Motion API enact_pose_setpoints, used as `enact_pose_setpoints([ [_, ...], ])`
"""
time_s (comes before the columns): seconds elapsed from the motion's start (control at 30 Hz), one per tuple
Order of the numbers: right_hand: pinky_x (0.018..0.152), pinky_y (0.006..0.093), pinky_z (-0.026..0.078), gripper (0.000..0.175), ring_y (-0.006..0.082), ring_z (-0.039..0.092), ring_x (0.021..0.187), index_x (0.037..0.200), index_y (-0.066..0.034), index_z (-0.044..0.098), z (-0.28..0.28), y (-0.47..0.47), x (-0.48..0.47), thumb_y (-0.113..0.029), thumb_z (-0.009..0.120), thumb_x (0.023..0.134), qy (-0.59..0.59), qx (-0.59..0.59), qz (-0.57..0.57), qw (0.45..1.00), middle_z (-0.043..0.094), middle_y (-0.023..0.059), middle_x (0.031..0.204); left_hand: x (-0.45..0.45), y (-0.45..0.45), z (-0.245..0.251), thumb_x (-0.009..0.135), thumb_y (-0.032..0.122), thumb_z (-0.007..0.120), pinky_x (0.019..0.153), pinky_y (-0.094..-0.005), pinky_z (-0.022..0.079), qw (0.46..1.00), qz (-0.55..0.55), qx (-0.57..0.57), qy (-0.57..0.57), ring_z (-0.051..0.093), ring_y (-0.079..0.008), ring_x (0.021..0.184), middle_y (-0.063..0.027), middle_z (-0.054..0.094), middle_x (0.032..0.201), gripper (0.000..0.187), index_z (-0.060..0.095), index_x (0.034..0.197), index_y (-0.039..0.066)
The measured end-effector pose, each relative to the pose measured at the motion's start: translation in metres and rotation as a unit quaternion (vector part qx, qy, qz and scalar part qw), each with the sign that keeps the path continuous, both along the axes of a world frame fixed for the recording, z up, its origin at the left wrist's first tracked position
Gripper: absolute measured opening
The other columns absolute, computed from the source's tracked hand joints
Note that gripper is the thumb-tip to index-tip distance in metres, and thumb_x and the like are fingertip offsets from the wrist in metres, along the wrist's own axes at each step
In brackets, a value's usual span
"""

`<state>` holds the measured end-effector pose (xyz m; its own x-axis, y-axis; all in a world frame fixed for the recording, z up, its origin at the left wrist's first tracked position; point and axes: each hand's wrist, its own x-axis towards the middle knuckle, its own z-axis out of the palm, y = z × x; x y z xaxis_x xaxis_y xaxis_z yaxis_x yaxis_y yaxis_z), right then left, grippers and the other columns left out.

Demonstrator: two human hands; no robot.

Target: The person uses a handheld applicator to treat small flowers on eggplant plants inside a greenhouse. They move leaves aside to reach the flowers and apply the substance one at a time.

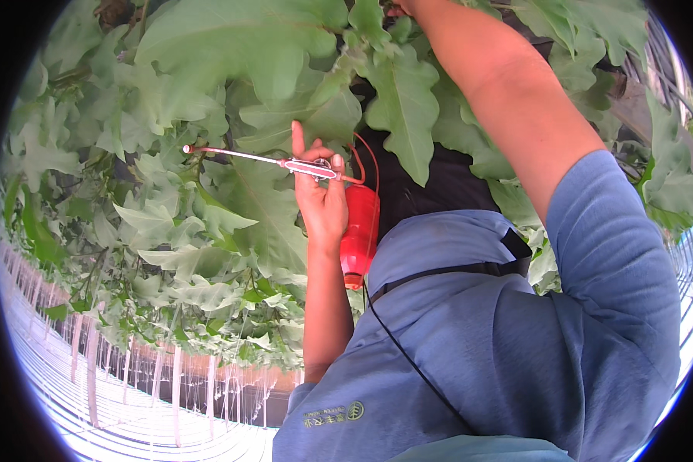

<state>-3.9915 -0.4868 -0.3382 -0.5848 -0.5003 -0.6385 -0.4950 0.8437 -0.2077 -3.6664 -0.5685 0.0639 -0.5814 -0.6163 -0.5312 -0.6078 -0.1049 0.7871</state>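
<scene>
My left hand (317, 196) holds the handle of a slim spray wand (312, 168), its index finger stretched out past the handle. The thin metal tube points left over the leaves and ends in a small nozzle (188, 149). A reddish hose (375, 153) loops from the handle's rear towards a red plastic bottle (359, 231), which hangs beside my left forearm at my waist. My right hand (401, 8) reaches in among the leaves at the top edge; most of it is hidden or cut off. Broad lobed leaves (404, 104), like those of eggplant, surround both hands.
Dense foliage (179, 231) spreads across the left side, with white hanging strings (176, 392) and greenhouse roof ribs (63, 398) beyond it. A black cord (410, 358) runs down over my blue shirt (473, 346). More plants stand on the right.
</scene>
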Motion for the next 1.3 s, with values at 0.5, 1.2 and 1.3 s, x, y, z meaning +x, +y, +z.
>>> enact_pose_setpoints([
  [0.5,0.105,0.0501,0.053,0.052,0.0409,0.064,0.128,0.131,-0.0075,0.071,0.025,-0.004,0.001,-0.042,0.074,0.093,0.051,-0.051,0.010,0.997,0.067,0.0258,0.137,0.002,0.005,0.029,0.104,0.012,0.070,0.107,-0.0431,0.049,0.996,-0.055,0.013,-0.071,0.060,-0.0315,0.137,-0.0192,0.060,0.142,0.017,0.063,0.114,0.001],
  [1.2,0.100,0.0535,0.054,0.032,0.0462,0.068,0.115,0.120,-0.0059,0.071,0.138,-0.011,0.048,-0.029,0.069,0.098,-0.003,-0.196,-0.315,0.929,0.073,0.0243,0.121,0.006,0.001,0.033,0.103,0.014,0.070,0.105,-0.0446,0.051,0.990,-0.139,-0.020,-0.033,0.061,-0.0344,0.134,-0.0225,0.055,0.157,0.017,0.066,0.112,0.001],
  [1.3,0.094,0.0537,0.054,0.033,0.0468,0.068,0.108,0.114,-0.0020,0.071,0.168,0.009,0.067,-0.030,0.073,0.096,-0.073,-0.276,-0.332,0.899,0.073,0.0270,0.111,-0.004,0.002,0.041,0.100,0.009,0.072,0.107,-0.0464,0.050,0.987,-0.158,-0.032,0.004,0.060,-0.0374,0.135,-0.0210,0.043,0.168,0.015,0.064,0.109,0.000],
])
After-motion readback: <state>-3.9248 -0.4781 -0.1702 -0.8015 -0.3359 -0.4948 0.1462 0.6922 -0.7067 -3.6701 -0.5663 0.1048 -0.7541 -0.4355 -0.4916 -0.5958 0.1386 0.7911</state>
